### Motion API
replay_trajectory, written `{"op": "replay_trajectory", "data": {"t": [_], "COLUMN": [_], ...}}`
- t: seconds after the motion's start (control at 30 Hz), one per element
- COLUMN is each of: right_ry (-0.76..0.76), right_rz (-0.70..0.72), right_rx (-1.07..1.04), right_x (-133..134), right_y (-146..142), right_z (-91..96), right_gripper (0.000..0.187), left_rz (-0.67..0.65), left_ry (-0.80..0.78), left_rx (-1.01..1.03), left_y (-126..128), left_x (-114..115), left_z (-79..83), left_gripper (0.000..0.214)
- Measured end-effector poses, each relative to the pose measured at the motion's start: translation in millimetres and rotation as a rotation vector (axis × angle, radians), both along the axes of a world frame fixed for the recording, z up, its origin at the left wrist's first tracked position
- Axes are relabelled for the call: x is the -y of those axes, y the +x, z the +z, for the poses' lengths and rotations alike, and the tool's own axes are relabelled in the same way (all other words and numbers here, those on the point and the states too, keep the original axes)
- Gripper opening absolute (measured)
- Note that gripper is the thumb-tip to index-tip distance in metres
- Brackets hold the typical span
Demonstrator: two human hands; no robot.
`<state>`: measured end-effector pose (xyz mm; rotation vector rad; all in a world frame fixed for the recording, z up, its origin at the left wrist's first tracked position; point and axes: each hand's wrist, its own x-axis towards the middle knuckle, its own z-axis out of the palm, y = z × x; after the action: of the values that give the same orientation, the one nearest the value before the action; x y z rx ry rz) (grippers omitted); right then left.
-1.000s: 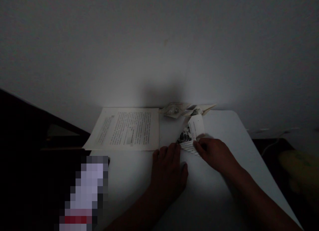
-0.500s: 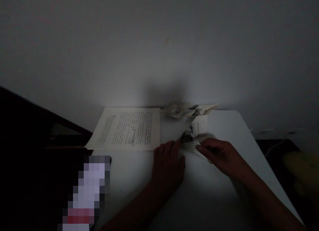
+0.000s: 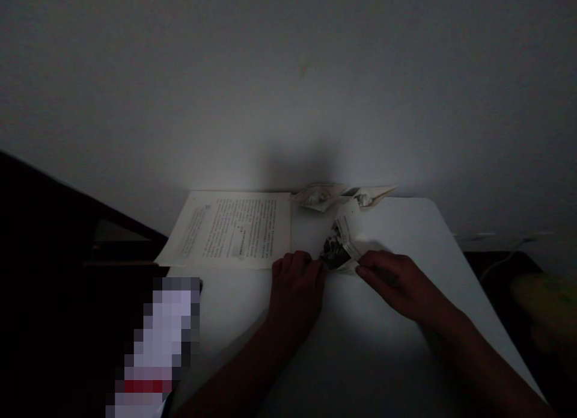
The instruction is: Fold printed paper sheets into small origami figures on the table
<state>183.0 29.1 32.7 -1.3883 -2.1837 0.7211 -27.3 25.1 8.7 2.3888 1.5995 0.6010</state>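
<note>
Between my hands is a piece of folded printed paper (image 3: 337, 249), with a dark picture on its near face and a pale flap rising behind. My right hand (image 3: 392, 279) pinches the paper's right corner between thumb and fingers. My left hand (image 3: 297, 288) has curled fingers, and its thumb side closes on the paper's left corner. Just behind stand two folded paper shapes, a left one (image 3: 318, 196) and a right one (image 3: 372, 196), each spread in the middle. Dim light hides the finer creases.
A flat printed sheet (image 3: 234, 228) lies on the white table (image 3: 360, 358), left of my hands. The table's back edge meets a pale wall (image 3: 288, 75). A blurred-out bright object (image 3: 155, 340) is at the left edge. Something yellowish (image 3: 545, 304) sits beyond the right edge.
The near layer of the folded paper has shifted, so more of its dark picture shows and its flap leans left. My left hand has moved slightly left, its thumb drawn in.
</note>
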Motion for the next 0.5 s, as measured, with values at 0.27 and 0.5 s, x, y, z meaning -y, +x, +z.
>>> {"op": "replay_trajectory", "data": {"t": [0.27,0.5], "right_ry": [0.003,0.113], "right_rz": [-0.168,-0.236], "right_rx": [0.055,0.021], "right_x": [-8,-13], "right_y": [-10,-12], "right_z": [-8.7,-14.0], "right_gripper": [0.025,0.026], "left_rz": [0.081,0.109], "left_ry": [0.009,0.025], "left_rx": [-0.005,-0.053], "left_y": [2,6], "left_x": [0,-3], "left_z": [1.9,-0.1], "left_gripper": [0.018,0.017]}}
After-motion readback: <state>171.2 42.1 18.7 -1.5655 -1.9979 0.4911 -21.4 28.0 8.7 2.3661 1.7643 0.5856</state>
